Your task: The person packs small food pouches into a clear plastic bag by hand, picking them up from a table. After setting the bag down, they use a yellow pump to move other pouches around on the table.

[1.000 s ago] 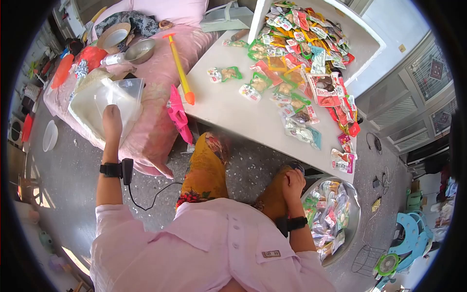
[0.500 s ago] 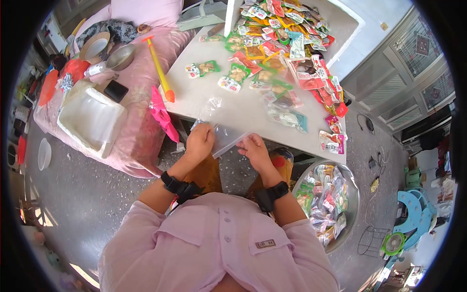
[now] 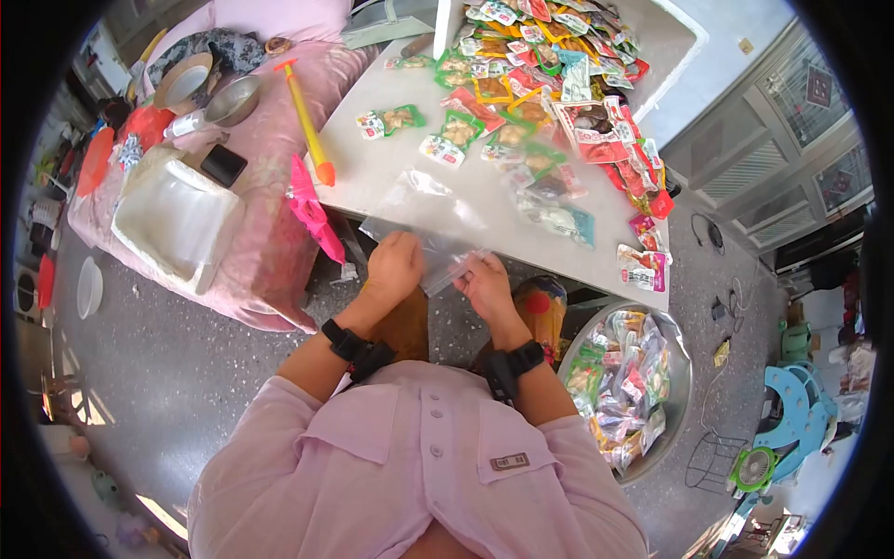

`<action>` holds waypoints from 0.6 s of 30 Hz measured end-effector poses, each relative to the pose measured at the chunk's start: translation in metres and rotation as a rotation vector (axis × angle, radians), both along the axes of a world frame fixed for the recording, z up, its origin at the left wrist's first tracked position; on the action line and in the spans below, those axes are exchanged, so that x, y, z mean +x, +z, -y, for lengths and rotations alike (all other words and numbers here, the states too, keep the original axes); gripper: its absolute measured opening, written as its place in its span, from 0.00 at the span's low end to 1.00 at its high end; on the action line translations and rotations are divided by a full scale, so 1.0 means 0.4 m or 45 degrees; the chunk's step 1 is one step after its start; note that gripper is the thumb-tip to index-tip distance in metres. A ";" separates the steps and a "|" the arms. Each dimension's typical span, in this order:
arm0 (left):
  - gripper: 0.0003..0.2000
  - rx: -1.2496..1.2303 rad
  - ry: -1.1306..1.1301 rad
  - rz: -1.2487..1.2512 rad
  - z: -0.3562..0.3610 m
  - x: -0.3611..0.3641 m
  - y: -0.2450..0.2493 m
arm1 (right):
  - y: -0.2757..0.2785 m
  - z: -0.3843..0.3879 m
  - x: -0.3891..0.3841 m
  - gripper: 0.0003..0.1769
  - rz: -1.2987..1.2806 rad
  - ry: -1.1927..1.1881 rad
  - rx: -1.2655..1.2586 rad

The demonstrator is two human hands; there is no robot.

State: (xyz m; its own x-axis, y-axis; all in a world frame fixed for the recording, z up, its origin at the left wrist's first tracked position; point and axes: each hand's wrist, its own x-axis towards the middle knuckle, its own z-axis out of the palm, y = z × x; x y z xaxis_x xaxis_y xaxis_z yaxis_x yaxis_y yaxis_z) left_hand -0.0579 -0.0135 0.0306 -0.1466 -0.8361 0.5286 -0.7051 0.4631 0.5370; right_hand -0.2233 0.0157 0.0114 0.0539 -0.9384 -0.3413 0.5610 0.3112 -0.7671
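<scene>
A clear plastic bag (image 3: 438,259) is stretched between my hands at the near edge of the white table (image 3: 372,177). My left hand (image 3: 395,265) is closed on its left side, and the fingers of my right hand (image 3: 484,284) pinch its right side. No contents show in this bag. Farther right on the table lies a clear bag with several snack packets (image 3: 549,200) inside. Green snack packets (image 3: 452,138) lie loose beyond my hands. A large heap of colourful packets (image 3: 549,47) fills a white box (image 3: 672,74) at the back.
Right of my legs stands a metal basin (image 3: 684,373) full of bagged packets. On the left, a pink-covered bed (image 3: 270,270) holds a white foam box (image 3: 177,224), a yellow toy pump (image 3: 305,121) and a pink packet (image 3: 315,210). A green fan (image 3: 752,466) is at lower right.
The bag's flap between my hands has shifted and looks more crumpled near my right fingers. Both hands remain on it in nearly the same place. The view has moved slightly.
</scene>
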 end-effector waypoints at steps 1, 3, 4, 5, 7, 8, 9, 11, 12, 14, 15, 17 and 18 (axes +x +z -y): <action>0.05 -0.073 0.011 -0.005 0.004 0.001 -0.001 | 0.004 0.005 -0.001 0.05 -0.042 -0.009 -0.019; 0.07 -0.205 -0.028 0.011 0.010 -0.007 0.014 | 0.022 0.022 0.005 0.04 -0.127 -0.030 -0.061; 0.08 -0.264 -0.076 0.034 0.008 -0.009 0.030 | 0.033 0.032 0.007 0.04 -0.138 -0.037 -0.075; 0.08 -0.323 -0.123 0.058 0.005 -0.012 0.049 | 0.045 0.044 0.008 0.04 -0.150 -0.043 -0.090; 0.09 -0.359 -0.169 0.200 -0.015 -0.030 0.099 | 0.065 0.064 0.014 0.04 -0.162 -0.049 -0.108; 0.09 -0.377 -0.191 0.271 -0.021 -0.039 0.112 | 0.073 0.072 0.018 0.04 -0.162 -0.049 -0.111; 0.09 -0.286 -0.220 0.282 -0.018 -0.045 0.112 | 0.079 0.080 0.021 0.05 -0.162 -0.049 -0.112; 0.09 -0.096 -0.276 0.304 -0.013 -0.054 0.101 | 0.091 0.086 0.024 0.05 -0.202 -0.028 -0.124; 0.08 0.079 -0.288 0.201 -0.005 -0.056 0.090 | 0.095 0.088 0.023 0.06 -0.222 -0.019 -0.127; 0.08 0.430 -0.313 -0.005 0.020 -0.057 0.059 | 0.099 0.093 0.017 0.06 -0.291 -0.011 -0.094; 0.07 0.376 -0.339 -0.001 0.030 -0.057 0.045 | 0.101 0.095 0.013 0.07 -0.325 -0.009 -0.079; 0.06 0.266 -0.393 0.005 0.047 -0.060 0.024 | 0.095 0.103 0.001 0.07 -0.405 0.054 -0.098; 0.05 0.285 -0.375 0.012 0.046 -0.066 0.028 | 0.090 0.107 -0.006 0.08 -0.445 0.085 -0.107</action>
State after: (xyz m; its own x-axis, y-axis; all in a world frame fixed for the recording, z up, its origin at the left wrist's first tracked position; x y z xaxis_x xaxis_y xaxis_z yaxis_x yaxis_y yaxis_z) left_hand -0.0844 -0.0320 0.0417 -0.4020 -0.8521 0.3351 -0.5644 0.5188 0.6421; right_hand -0.2258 -0.0270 0.0474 0.0096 -0.9624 -0.2714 0.2408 0.2657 -0.9335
